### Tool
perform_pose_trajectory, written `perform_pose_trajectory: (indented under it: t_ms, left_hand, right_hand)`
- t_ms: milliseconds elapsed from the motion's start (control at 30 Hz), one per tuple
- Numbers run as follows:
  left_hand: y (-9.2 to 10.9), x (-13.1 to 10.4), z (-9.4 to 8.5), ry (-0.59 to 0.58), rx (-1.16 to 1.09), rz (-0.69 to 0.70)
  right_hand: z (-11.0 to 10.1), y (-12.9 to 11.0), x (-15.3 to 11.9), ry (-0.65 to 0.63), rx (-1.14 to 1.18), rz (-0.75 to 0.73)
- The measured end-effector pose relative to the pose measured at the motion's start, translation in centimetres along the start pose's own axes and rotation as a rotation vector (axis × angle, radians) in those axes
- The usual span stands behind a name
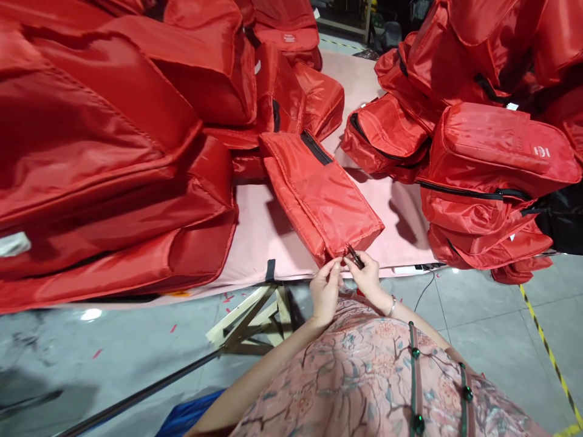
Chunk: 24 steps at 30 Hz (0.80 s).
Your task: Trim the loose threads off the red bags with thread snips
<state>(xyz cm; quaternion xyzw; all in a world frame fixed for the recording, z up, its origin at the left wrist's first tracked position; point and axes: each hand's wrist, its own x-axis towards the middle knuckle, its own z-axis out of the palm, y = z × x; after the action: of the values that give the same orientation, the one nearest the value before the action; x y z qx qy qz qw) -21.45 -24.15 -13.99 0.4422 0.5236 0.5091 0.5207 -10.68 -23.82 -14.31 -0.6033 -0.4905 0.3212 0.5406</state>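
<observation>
A red fabric bag (325, 191) with a short black zipper lies on the pink-covered table, one end toward me. My left hand (326, 290) is closed, thumb and fingers pinching the bag's near bottom corner. Just beside it, my right hand (365, 278) is closed around small dark thread snips (355, 257), their tips pointing up against the bag's near end. Its thumb and index finger also reach to the same corner, almost meeting my left fingertips. Whether a loose thread lies between the fingers is too small to tell.
Large red bags (91, 139) are heaped on the left of the table (259, 212). Red backpacks (496, 152) are piled on the right. A white power strip (407, 269) with a cable lies at the near edge. Below stands a wooden trestle (255, 321).
</observation>
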Motion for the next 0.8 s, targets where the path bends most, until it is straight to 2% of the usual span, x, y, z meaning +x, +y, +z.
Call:
perform_pose_trajectory:
  t_ms: [300, 533, 600, 733, 800]
  left_hand:
    - [1.1, 0.7, 0.3, -0.006, -0.047, -0.027]
    - [2.0, 0.5, -0.4, -0.078, 0.094, 0.025]
    - [2.2, 0.3, -0.4, -0.085, 0.09, 0.04]
    - [2.3, 0.1, -0.6, -0.076, 0.106, 0.083]
    - [2.4, 0.1, -0.7, -0.072, 0.129, 0.104]
  right_hand:
    - [-1.2, -1.2, -0.9, -0.185, 0.055, 0.006]
    - [-3.9, -3.0, -0.1, -0.355, 0.001, -0.005]
    - [-4.4, -3.1, 0.5, -0.415, 0.031, 0.096]
    - [-4.5, -3.2, 1.8, -0.62, 0.245, 0.426]
    - [-4.5, -3.4, 2.4, -0.698, 0.307, 0.494]
